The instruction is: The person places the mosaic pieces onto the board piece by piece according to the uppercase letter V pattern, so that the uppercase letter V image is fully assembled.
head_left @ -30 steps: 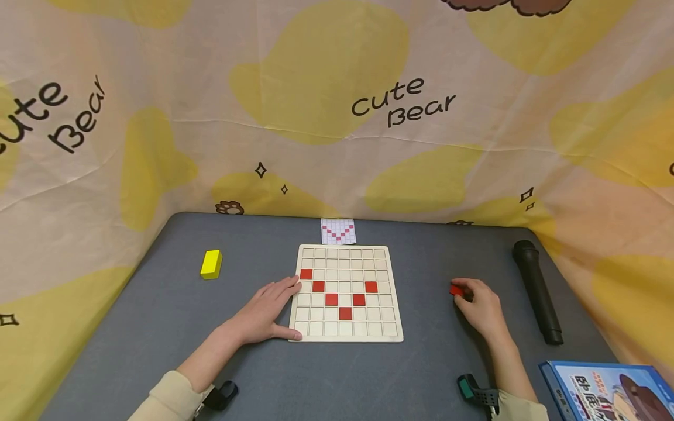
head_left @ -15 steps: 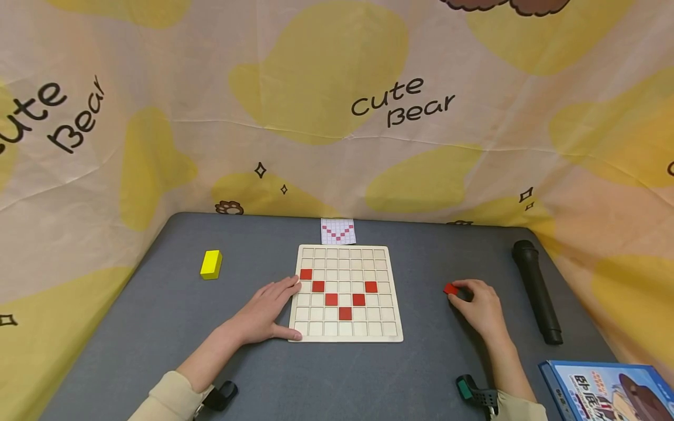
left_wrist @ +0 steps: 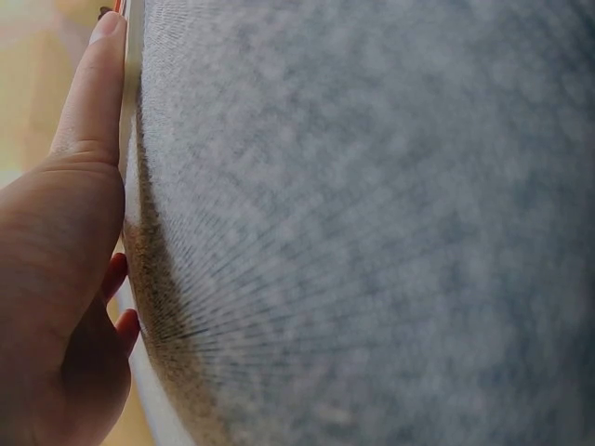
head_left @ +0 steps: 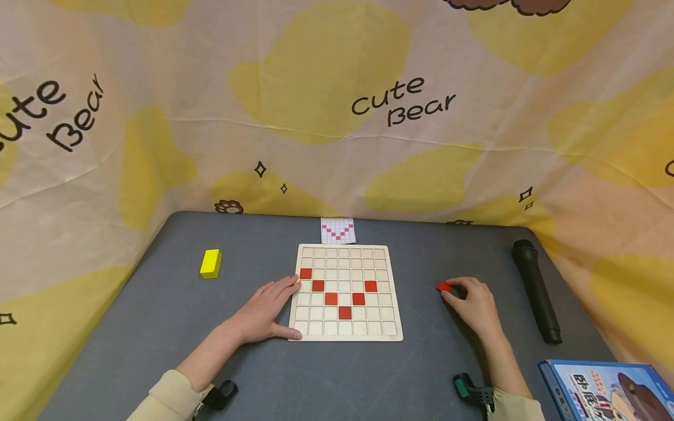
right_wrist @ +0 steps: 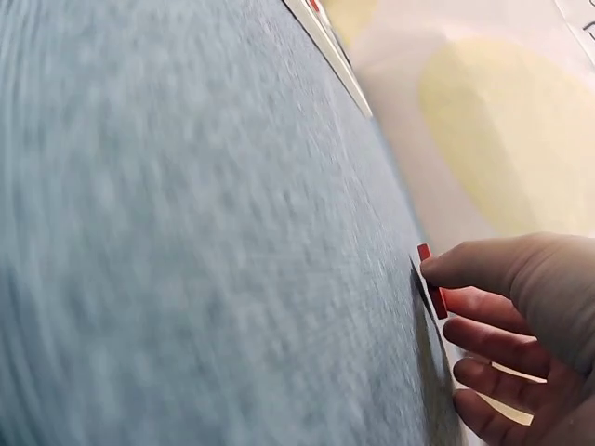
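Note:
A white grid board (head_left: 319, 327) lies in the middle of the grey table, with several red square tiles (head_left: 344, 313) in a V shape across its cells. My left hand (head_left: 267, 310) rests against the board's left edge, thumb at the lower corner and fingers spread along the side. To the right of the board, my right hand (head_left: 475, 308) pinches a loose red tile (head_left: 443, 286) between thumb and fingers. That same red tile (right_wrist: 433, 288) shows in the right wrist view, tilted and close to the table surface. Behind the board lies a small card (head_left: 338, 231) printed with a V pattern.
A yellow block (head_left: 211, 264) stands at the left. Over on the right lie a black microphone (head_left: 537, 292) and, nearer, a blue illustrated box (head_left: 605, 389). A patterned cloth (head_left: 316, 70) hangs behind the table (head_left: 253, 374).
My right hand has moved a little to the left with the red tile pinched in it. The left hand and the tiles on the board have stayed put.

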Demonstrator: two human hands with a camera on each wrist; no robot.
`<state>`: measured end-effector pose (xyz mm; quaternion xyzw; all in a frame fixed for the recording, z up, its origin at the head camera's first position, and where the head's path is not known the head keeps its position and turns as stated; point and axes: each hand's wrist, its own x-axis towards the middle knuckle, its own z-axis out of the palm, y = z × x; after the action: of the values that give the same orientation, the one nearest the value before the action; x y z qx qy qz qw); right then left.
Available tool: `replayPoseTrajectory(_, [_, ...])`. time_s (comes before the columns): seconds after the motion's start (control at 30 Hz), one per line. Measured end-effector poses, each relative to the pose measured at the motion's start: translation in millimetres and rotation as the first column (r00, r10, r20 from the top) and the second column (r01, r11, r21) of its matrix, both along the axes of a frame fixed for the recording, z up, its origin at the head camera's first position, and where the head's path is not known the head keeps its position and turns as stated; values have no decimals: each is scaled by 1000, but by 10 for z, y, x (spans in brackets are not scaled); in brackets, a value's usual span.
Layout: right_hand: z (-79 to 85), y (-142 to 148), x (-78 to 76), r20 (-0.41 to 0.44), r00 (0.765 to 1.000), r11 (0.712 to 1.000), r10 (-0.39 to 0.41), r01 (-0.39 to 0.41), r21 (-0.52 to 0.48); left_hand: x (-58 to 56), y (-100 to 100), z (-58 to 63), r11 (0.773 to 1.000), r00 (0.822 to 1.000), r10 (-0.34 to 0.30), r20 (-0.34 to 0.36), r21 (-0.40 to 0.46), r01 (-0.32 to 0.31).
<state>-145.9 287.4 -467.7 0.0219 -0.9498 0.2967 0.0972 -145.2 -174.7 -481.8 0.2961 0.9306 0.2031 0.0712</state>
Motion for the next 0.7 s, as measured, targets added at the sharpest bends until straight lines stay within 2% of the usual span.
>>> replayPoseTrajectory(0.7, [-97,-615,-257,-28,993,992,116,-117,-52,9,0,1,1000,1000,3,-5,-10,-3])
